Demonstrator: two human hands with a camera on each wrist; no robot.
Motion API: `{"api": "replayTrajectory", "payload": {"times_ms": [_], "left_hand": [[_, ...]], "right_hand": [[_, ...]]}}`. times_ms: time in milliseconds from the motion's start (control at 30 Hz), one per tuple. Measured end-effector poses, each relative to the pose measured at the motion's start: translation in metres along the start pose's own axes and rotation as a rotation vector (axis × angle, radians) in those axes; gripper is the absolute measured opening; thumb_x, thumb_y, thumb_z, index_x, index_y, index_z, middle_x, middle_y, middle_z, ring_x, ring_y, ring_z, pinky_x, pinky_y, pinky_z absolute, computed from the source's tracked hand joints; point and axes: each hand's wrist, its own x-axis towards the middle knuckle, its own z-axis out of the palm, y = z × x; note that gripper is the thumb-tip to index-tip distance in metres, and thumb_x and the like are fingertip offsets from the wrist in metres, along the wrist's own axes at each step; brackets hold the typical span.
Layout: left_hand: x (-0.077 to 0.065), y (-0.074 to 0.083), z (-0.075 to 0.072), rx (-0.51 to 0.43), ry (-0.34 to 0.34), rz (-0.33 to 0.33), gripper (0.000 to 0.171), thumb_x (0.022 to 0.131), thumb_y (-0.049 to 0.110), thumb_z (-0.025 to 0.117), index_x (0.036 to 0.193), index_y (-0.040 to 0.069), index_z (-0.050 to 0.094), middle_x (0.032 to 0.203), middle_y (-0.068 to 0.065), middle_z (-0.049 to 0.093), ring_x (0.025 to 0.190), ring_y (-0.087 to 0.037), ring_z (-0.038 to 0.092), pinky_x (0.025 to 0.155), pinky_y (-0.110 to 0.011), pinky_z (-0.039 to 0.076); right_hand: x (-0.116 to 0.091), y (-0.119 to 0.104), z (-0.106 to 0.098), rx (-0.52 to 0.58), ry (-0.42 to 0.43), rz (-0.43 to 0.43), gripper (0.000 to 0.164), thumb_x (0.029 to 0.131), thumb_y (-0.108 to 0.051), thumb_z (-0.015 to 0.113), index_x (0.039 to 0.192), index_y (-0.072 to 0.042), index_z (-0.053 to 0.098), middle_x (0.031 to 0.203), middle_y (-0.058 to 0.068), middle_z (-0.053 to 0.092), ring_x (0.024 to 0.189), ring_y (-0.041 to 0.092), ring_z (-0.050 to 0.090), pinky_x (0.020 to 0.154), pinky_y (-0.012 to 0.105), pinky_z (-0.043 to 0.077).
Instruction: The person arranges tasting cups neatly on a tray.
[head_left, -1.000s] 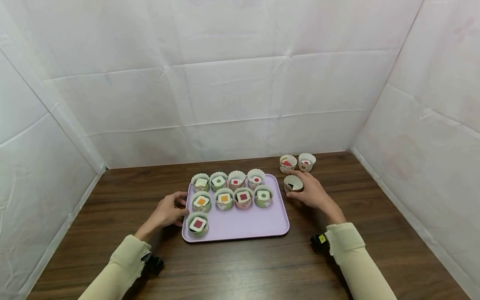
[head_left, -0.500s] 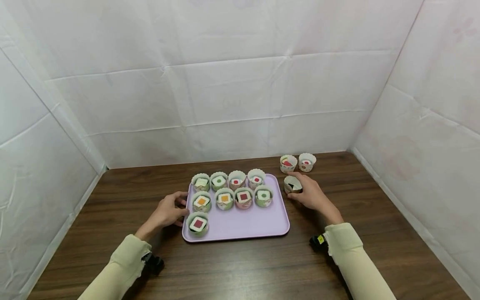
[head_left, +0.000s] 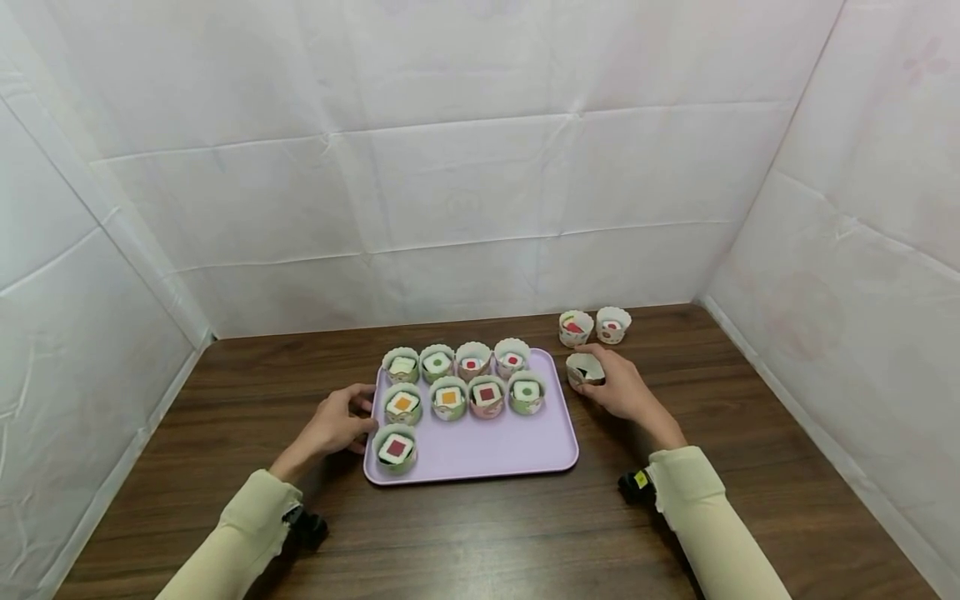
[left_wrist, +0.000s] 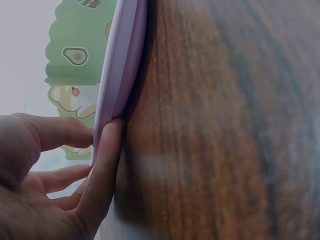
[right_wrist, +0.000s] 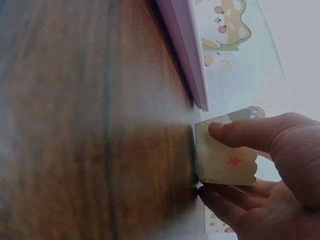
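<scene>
Just right of the tray, my right hand (head_left: 624, 387) holds a paper baking cup (head_left: 585, 367) with a white-and-dark piece in it. The right wrist view shows the thumb along the side of this cup (right_wrist: 227, 157), which has a small red star, and the other fingers round its far side, close over the table. My left hand (head_left: 337, 423) pinches the left rim of the lilac tray (head_left: 487, 454), thumb at the rim and a finger against the outer wall (left_wrist: 122, 65). Several scalloped cups stand on the tray, such as a green one (head_left: 395, 464), holding white pieces with coloured centres.
Two more filled cups stand behind my right hand: one with a red and yellow piece (head_left: 576, 329), one with a white and red piece (head_left: 612, 326). Pale sheet walls (head_left: 450, 183) enclose the back and sides of the dark wooden table (head_left: 480, 542).
My right hand has shifted very slightly to the left at the cup. My left hand, the tray and the other cups have stayed in place.
</scene>
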Motion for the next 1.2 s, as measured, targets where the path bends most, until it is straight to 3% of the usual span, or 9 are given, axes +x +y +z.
{"api": "replayTrajectory", "payload": {"times_ms": [533, 900, 1200], "left_hand": [[-0.001, 0.002, 0.0, 0.002, -0.004, -0.008, 0.064, 0.09, -0.004, 0.065, 0.15, -0.004, 0.045, 0.123, -0.025, 0.056, 0.074, -0.019, 0.065, 0.061, -0.036, 0.067], [-0.003, 0.005, 0.0, -0.004, -0.011, -0.003, 0.065, 0.09, -0.005, 0.064, 0.151, -0.005, 0.043, 0.124, -0.027, 0.056, 0.074, -0.019, 0.066, 0.06, -0.036, 0.066], [-0.003, 0.004, 0.0, -0.004, -0.008, -0.01, 0.065, 0.09, -0.005, 0.064, 0.151, -0.005, 0.044, 0.123, -0.026, 0.056, 0.074, -0.019, 0.066, 0.061, -0.036, 0.066]], "right_hand": [[0.001, -0.001, -0.007, 0.017, 0.011, 0.019, 0.061, 0.092, -0.012, 0.075, 0.148, -0.005, 0.051, 0.146, 0.025, 0.055, 0.138, 0.047, 0.049, 0.111, 0.067, 0.045], [0.002, -0.008, -0.014, 0.009, 0.012, -0.033, 0.062, 0.09, -0.011, 0.077, 0.147, -0.011, 0.052, 0.147, 0.02, 0.057, 0.138, 0.044, 0.05, 0.111, 0.065, 0.047], [0.002, -0.013, -0.017, 0.002, 0.012, -0.066, 0.062, 0.089, -0.011, 0.079, 0.145, -0.009, 0.053, 0.146, 0.018, 0.058, 0.136, 0.041, 0.053, 0.11, 0.063, 0.048]]}}
